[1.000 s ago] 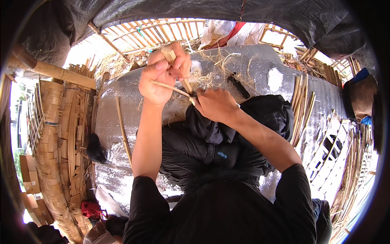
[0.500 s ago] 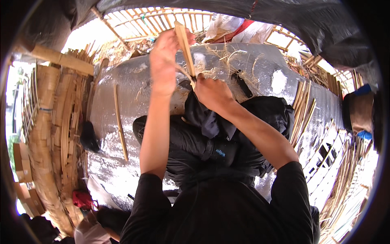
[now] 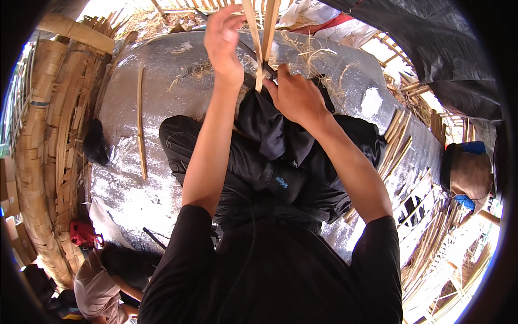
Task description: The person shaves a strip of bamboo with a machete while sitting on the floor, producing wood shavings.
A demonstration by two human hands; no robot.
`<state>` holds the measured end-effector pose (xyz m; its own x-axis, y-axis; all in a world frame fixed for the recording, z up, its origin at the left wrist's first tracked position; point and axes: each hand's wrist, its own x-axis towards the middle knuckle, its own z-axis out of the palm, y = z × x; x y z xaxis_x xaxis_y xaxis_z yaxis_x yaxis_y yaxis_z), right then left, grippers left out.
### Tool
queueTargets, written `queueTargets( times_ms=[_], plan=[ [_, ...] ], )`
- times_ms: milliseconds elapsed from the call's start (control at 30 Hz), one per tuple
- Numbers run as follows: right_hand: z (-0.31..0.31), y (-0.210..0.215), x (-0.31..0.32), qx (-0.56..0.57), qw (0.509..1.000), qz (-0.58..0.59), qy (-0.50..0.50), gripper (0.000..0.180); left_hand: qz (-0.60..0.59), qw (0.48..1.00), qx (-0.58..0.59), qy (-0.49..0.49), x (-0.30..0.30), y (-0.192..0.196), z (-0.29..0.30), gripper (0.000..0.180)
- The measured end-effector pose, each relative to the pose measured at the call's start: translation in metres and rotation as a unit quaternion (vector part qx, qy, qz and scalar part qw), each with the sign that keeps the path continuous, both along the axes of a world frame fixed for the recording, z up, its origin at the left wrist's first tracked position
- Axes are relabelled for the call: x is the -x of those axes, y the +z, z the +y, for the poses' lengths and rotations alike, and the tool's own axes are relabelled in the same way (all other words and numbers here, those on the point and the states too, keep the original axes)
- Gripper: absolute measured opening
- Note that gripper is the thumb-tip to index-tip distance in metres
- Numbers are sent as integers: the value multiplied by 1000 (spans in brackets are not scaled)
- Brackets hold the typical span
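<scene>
A pale bamboo strip [image 3: 270, 27] stands upright above my lap, parted into two lengths at its upper part. My right hand [image 3: 299, 97] is closed round the handle of a dark-bladed knife [image 3: 247, 51], whose blade crosses the bamboo at the split. Beside the strip, my left hand [image 3: 222, 46] is raised with its fingers apart and slightly bent; their tips come close to the bamboo, and I cannot tell if they touch it. Under the strip's lower end, a dark cloth [image 3: 264, 121] lies over my crossed legs.
Silvery sheeting [image 3: 124, 119] covers the surface around me, with a loose bamboo stick [image 3: 141, 124] on the left and fibre shavings [image 3: 310, 51] ahead. Bundled strips [image 3: 396, 137] lie right. A bamboo wall [image 3: 38, 146] stands left. Another person [image 3: 97, 283] sits at lower left.
The bamboo's two lengths now stand visibly apart, with the knife blade between them. My left hand has moved up and its fingers have come away from the strip. The whole view has shifted.
</scene>
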<state>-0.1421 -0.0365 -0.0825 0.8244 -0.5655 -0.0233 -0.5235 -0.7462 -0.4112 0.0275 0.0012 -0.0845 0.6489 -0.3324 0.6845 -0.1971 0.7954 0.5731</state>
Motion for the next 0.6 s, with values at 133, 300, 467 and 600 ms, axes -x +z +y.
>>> queueTargets(
  times_ms=[133,300,467,600],
  plan=[
    [2,0,-2,-10,1000,1,22,39,-34,978,-205,22,29,-29,-11,32],
    [0,-12,-6,-25,999,-24,27,38,30,969,-230,81,25,-24,-17,29],
    [14,-5,-12,-36,997,23,-63,30,22,970,-233,71,31,-18,-32,31],
    [-1,-10,-6,-53,995,47,-64,29,25,968,-238,76,20,-37,-54,24]
  ],
)
